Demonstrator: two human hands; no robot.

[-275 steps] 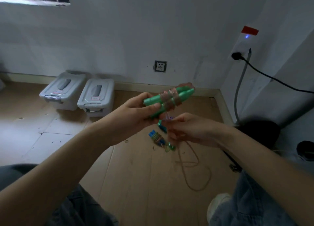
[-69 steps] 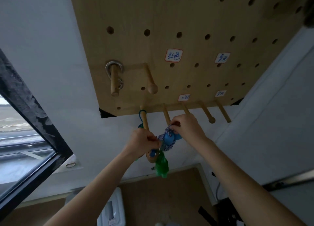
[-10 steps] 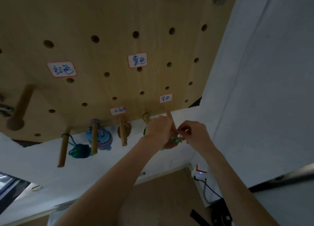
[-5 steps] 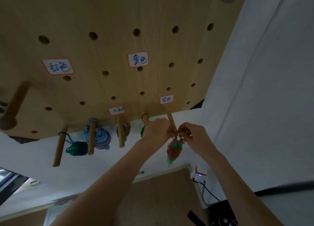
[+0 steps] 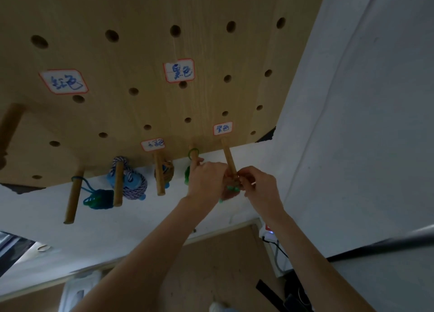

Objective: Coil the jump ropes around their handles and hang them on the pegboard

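1. Left hand (image 5: 206, 182) and right hand (image 5: 258, 185) were both pinched on the green-handled jump rope (image 5: 231, 190).
2. Rope bundle hung between hands, at rightmost peg (image 5: 228, 158) of pegboard (image 5: 141, 53).

The head camera is looking steeply upward from close below the pegboard (image 5: 141, 53), which is filling the frame's upper left, with floor showing along the bottom.

Matt pale wooden pegboard (image 5: 145, 53), smooth wooden pegs (image 5: 228, 158), paper labels (image 5: 179, 70)
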